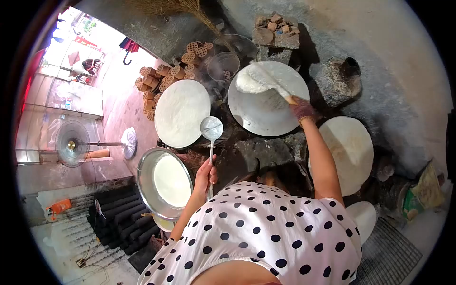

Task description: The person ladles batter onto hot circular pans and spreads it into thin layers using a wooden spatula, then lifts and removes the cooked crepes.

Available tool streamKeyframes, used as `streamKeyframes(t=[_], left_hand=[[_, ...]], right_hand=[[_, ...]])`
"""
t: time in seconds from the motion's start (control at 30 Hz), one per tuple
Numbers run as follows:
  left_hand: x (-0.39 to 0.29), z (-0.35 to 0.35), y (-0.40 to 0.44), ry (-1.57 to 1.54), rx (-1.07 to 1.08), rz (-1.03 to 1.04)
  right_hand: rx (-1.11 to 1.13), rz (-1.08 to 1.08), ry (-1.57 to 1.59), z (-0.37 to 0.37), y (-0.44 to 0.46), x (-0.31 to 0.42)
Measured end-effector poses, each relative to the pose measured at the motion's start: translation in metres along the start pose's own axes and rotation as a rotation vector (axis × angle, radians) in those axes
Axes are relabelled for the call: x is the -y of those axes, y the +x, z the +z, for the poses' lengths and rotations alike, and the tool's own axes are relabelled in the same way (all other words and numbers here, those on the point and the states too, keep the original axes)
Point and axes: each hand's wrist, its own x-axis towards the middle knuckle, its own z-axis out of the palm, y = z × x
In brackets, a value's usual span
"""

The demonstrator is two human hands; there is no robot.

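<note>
My left hand [205, 175] is closed round the handle of a metal ladle [211, 128], its bowl raised between two round griddles. Below and left of it, a metal basin [146, 178] holds white batter [172, 180]. My right hand [303, 109], in a dark reddish glove, grips a wooden-handled spreader [284, 92]. Its pale, motion-blurred blade reaches across the back griddle [268, 116]. White batter [248, 81] lies on the upper left of that griddle. A smooth white sheet covers the left griddle [183, 114]; another whitish round [349, 154] lies right of my right forearm.
Perforated clay-coloured briquettes [164, 78] are piled behind the left griddle, with black briquettes [124, 218] at lower left. A fan [71, 144] stands at left. Bricks [275, 31] and a sooty stove-like block [337, 80] sit behind. A wire rack [389, 251] is at lower right.
</note>
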Motion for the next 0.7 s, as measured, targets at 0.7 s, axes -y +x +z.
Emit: streamKeyframes(t=[0.7], left_hand=[[0.02,0.004,-0.007,-0.086,-0.103,0.02]], right_hand=[[0.026,-0.335,-0.032,-0.048,-0.019,0.008]])
